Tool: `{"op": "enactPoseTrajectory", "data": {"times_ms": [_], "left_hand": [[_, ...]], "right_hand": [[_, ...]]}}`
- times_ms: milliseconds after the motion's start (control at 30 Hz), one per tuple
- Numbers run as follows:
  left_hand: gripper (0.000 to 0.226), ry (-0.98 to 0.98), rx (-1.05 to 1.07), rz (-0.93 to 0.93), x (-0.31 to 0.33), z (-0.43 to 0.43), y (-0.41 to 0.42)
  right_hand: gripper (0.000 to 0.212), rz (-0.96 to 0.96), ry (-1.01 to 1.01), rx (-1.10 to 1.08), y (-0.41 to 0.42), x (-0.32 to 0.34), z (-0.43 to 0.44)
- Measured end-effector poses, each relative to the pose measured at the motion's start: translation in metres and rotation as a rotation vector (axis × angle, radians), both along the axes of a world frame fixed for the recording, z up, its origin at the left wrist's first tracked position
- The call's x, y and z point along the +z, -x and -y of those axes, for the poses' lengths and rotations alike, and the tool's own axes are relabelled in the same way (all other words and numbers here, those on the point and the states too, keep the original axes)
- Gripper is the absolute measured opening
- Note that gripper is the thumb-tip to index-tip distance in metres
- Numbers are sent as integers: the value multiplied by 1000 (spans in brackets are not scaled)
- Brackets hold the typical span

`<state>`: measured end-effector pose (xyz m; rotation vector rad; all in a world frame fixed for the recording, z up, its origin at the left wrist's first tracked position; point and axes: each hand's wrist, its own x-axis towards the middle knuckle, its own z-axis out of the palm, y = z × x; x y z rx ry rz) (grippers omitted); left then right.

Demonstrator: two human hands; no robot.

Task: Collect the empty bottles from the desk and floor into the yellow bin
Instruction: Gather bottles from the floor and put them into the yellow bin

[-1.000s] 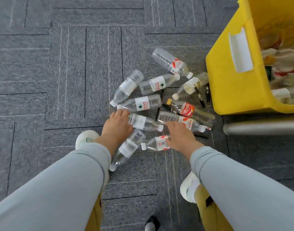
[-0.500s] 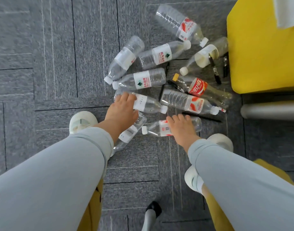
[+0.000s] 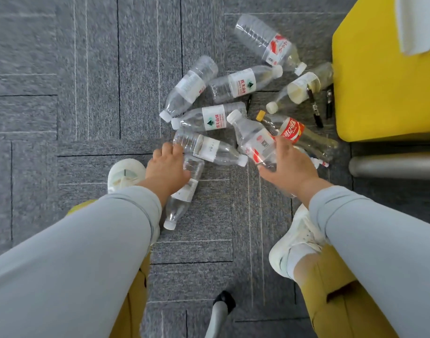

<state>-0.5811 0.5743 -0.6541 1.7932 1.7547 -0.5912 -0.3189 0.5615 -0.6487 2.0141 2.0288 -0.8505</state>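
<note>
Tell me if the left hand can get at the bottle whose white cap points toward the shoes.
Probably yes: the left hand is right above that bottle, with nothing lying over its middle. Another clear bottle lies across its far end only.

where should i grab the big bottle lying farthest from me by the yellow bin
Grip the big bottle around its ribbed body, hand coming down from above with fingers across its width. It lies on its side on the carpet, cap pointing toward the yellow bin; other bottles crowd the cap end, the ribbed half lies free.
</note>
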Motion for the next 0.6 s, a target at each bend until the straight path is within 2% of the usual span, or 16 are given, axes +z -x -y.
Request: {"op": "enactPoseTrajectory", "data": {"times_ms": [167,367,500,600], "left_hand": [[81,199,54,-18,-27,13,4],[107,266,184,28,-65,30,-5],[103,239,158,-3,-71,34,-9],[98,184,142,43,-59,32,-9]], "right_hand": [[61,-94,-10,-39,37,-16,-20],[63,-207,-65,-97,79,-30,-35],[73,-228,-80,-90,82,-27,-39],[75,-211,-90,-120,72,-13,-41]]}}
